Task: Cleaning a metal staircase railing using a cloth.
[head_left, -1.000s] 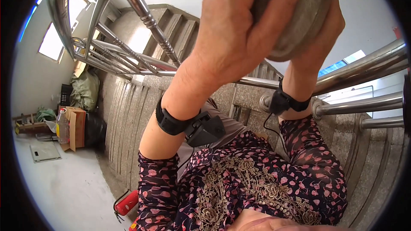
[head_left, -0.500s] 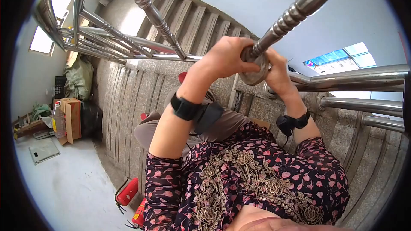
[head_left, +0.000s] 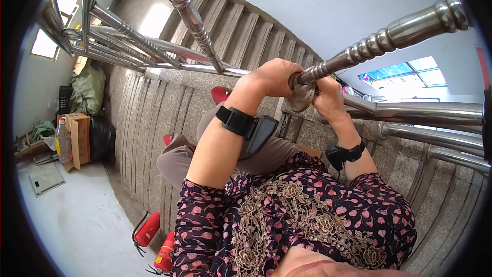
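Note:
My left hand [head_left: 277, 76] is closed at the lower end of a shiny ringed metal baluster [head_left: 376, 43], by its round dull metal base disc [head_left: 303, 95]. From the other side, my right hand [head_left: 329, 97] curls against the same end, its fingertips partly hidden behind the metal. The baluster slants up to the right, and its knobbed far end shows near the picture's upper right. What lies under the disc is hidden by my hands. Black straps with small dark boxes are around both of my forearms.
A fixed stair railing [head_left: 205, 46] stands at upper left, with steps [head_left: 230, 20] beyond. Thick metal rails [head_left: 430, 110] run out to the right. Red fire extinguishers [head_left: 164, 254], a cardboard box [head_left: 79, 141], a plastic bottle [head_left: 63, 141] and a green sack [head_left: 89, 90] are at left.
The baluster's upper end has swung down to the right, so it leans further over. The base disc has tilted with it, while both hands stay closed around the lower end.

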Demonstrator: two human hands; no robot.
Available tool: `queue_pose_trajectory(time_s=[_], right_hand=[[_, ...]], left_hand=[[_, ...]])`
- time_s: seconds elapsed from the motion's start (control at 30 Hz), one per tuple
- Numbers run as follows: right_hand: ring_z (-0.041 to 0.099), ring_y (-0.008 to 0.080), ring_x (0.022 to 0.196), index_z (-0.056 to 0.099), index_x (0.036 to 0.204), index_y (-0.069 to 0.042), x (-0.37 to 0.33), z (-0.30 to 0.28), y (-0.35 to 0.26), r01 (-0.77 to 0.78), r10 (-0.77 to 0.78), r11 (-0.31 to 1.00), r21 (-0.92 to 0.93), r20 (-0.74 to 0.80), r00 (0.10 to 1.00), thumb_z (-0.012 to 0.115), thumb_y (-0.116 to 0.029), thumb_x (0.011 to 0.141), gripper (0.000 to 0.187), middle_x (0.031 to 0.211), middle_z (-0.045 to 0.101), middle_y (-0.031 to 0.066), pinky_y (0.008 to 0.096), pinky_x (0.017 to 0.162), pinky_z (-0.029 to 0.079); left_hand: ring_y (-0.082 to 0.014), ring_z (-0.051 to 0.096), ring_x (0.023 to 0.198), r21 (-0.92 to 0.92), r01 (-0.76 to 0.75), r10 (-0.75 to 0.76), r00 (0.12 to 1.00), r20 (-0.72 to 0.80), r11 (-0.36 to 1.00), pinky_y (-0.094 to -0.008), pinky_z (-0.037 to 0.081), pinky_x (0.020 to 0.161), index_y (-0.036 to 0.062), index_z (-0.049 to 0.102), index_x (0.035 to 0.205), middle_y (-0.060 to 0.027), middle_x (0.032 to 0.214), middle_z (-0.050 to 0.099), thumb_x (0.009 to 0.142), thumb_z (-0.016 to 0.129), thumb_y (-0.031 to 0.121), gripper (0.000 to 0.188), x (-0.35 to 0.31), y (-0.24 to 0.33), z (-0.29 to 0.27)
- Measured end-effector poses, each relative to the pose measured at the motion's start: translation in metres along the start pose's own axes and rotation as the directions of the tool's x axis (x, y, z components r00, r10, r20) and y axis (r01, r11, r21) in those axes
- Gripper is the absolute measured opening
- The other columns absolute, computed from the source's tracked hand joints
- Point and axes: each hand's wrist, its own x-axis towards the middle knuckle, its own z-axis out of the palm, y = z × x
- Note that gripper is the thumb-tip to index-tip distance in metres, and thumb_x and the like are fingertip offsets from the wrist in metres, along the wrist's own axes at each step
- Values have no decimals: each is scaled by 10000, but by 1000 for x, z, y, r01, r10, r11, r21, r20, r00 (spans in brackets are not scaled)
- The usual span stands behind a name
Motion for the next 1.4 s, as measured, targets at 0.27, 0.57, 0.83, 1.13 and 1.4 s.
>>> queue_pose_trajectory(time_s=[0.27, 0.57, 0.83, 1.13, 1.4], right_hand=[[626, 286, 803, 646, 985, -31, -1, -2, -12, 58, -51, 994, 93, -74, 996, 707, -135, 777, 240, 863, 638, 134, 354, 714, 484], [621, 245, 926, 557, 1146, 33, 19, -38, -55, 177, -177, 984, -24, -300, 938, 652, -162, 851, 366, 1019, 607, 133, 333, 816, 486], [634, 222, 1006, 491, 1277, 37, 75, -124, -118, 458, -349, 889, 5, -639, 685, 419, -208, 1009, 371, 1164, 610, 155, 339, 890, 535], [545, 195, 1163, 343, 1403, -24, 100, -144, -202, 335, -172, 942, 24, -823, 542, 493, -178, 982, 473, 1346, 494, 112, 337, 986, 471], [463, 210, 1263, 217, 1475, -63, 59, -152, -91, 283, 139, 833, 475, -675, 725, 464, -220, 1003, 555, 1435, 389, 106, 351, 1060, 400]], left_hand=[[-276, 667, 797, -59, -10, 4, 994, -105, 998, -347, 517, 736, 59, 695, 1028, -161, 856, 683, 649, 778, 243, 429, -7, 0, -8], [-37, 542, 731, -595, -145, 8, 974, -226, 791, -234, 477, 672, 37, 655, 1153, 31, 768, 612, 822, 748, 287, 425, -14, 10, -14], [-33, 487, 787, -680, -306, 106, 942, -320, 666, -209, 434, 725, 21, 619, 1176, 56, 907, 608, 923, 631, 249, 341, 3, 13, 3], [-44, 458, 753, -520, -116, 41, 987, -154, 846, -222, 422, 683, -1, 638, 1120, 55, 798, 543, 904, 668, 298, 370, 5, 10, 9], [-117, 633, 865, -683, -319, 175, 946, -273, 657, -282, 509, 781, -1, 668, 1026, -51, 919, 695, 905, 656, 257, 286, 20, 36, 7]])
